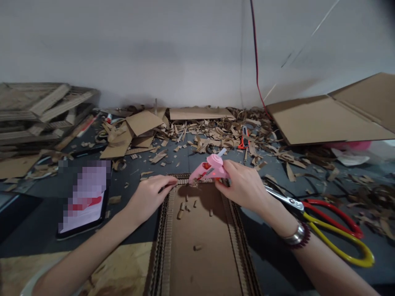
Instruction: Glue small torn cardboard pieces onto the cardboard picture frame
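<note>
A long cardboard tray with walls of stacked corrugated strips lies in front of me, several small cardboard bits on its floor. My right hand is closed around a pink glue gun, a small red light glowing on its side. The gun's nozzle points down and left at the far wall of the tray. With thumb and fingertips pinched together, my left hand is at the tray's far left corner, on the end of a corrugated strip. How firmly it grips the strip is partly hidden.
Scissors with red and yellow handles lie right of the tray, partly behind my right forearm. At left is a phone. Cardboard scraps and an orange cutter litter the back. Stacked cardboard frames and a folded sheet flank them.
</note>
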Action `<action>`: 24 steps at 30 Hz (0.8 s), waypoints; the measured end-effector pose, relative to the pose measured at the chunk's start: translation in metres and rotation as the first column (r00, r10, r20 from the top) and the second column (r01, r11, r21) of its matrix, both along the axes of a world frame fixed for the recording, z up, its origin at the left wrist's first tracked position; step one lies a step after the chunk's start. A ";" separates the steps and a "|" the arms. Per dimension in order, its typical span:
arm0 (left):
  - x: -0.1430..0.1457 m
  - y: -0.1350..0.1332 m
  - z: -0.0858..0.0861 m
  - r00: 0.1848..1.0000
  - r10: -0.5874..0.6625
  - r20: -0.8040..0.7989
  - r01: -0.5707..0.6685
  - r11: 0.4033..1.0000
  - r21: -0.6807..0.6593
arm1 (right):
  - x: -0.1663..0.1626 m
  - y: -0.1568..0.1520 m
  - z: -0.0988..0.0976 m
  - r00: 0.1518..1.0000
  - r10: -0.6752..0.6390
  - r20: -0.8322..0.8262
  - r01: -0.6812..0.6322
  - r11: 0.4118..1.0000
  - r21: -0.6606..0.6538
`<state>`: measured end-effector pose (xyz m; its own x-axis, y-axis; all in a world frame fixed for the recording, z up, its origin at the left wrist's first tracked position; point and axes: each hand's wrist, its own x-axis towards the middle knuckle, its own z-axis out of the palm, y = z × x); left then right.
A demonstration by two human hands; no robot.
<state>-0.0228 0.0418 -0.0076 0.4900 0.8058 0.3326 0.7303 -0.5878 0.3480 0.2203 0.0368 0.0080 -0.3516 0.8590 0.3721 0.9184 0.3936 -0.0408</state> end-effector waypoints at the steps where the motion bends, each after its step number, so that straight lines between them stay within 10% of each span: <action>1: 0.000 0.000 0.000 1.000 -0.011 -0.021 0.011 1.000 0.001 | 0.000 0.000 0.000 1.000 -0.001 -0.004 0.001 1.000 -0.001; 16: 0.001 -0.001 0.000 0.982 -0.082 -0.170 0.090 0.995 0.044 | 0.006 0.003 0.002 0.999 -0.054 0.003 0.054 0.998 -0.029; 24: 0.000 -0.005 0.012 0.997 -0.059 -0.043 0.069 0.956 0.284 | 0.014 0.003 0.003 0.999 -0.038 0.017 0.039 0.999 -0.026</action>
<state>-0.0226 0.0373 0.0045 0.5522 0.6462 0.5267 0.6963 -0.7050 0.1349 0.2344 0.0402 0.0112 -0.3241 0.8815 0.3434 0.9335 0.3569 -0.0353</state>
